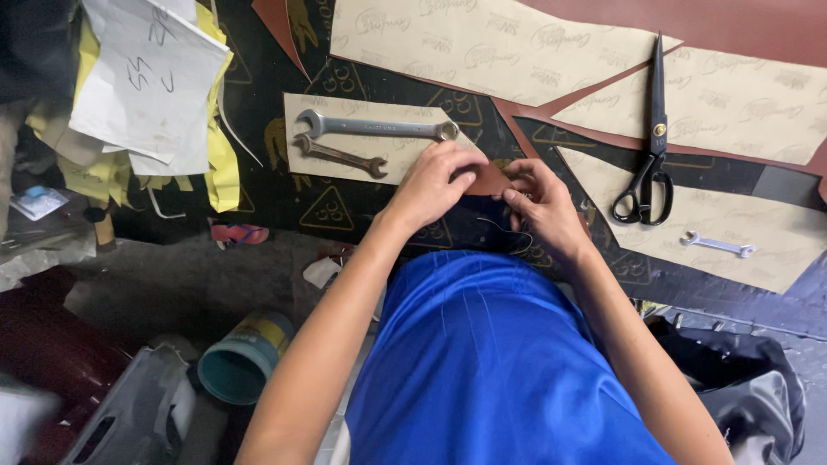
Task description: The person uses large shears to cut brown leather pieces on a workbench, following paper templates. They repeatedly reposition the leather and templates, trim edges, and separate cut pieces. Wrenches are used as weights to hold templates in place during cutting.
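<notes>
My left hand (433, 182) and my right hand (540, 200) meet over the near edge of a dark work table (276, 194). Between them they pinch a small brown leather piece (491, 180). My left fingers curl over its left side; my right fingertips grip its right edge. A thin thread (508, 232) loops just below the hands. My blue shirt fills the lower middle of the view.
Two wrenches (370, 129) lie on a tan pattern sheet (301, 155) beyond my left hand. Black scissors (650, 155) and a small wrench (719, 245) rest on pattern pieces to the right. White and yellow papers (146, 77) hang at left. A teal can (239, 362) sits below on the floor.
</notes>
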